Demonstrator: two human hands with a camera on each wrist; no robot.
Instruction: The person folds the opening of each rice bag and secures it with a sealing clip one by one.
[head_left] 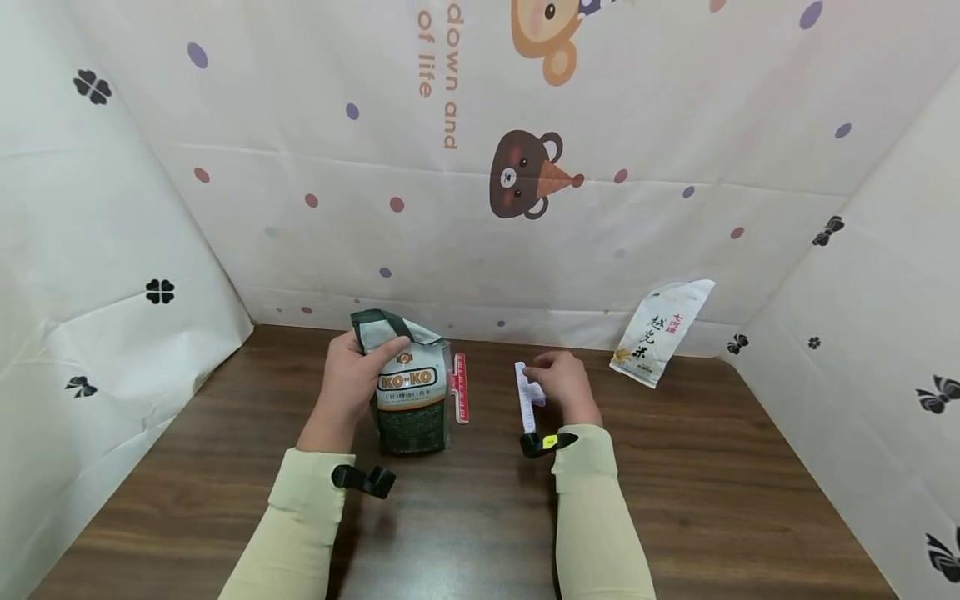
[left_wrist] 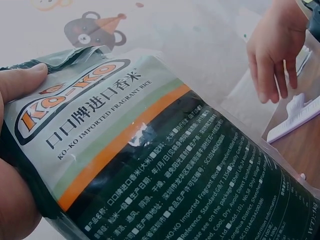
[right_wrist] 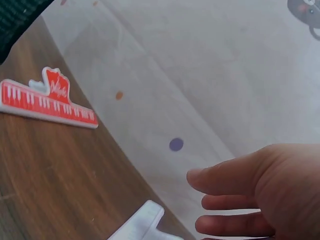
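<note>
My left hand point(head_left: 351, 375) grips a KO-KO fragrant rice bag point(head_left: 411, 417) at its upper left side, thumb across the front near the folded top. The bag's green lower part hangs toward the table, its front facing me. Fingers loose and pointing down, my right hand point(head_left: 566, 385) hovers beside a white bag clip point(head_left: 527, 408) on the table. In the left wrist view, a gap shows between the fingertips point(left_wrist: 267, 96) and the clip. A red bag clip point(right_wrist: 50, 102) with a piano-key pattern lies just right of the rice bag.
A white rice bag point(head_left: 663, 333) with Chinese lettering leans against the patterned back cloth point(head_left: 450, 250) at the right. Cloth walls border the brown wooden table point(head_left: 480, 508) on the left, back and right.
</note>
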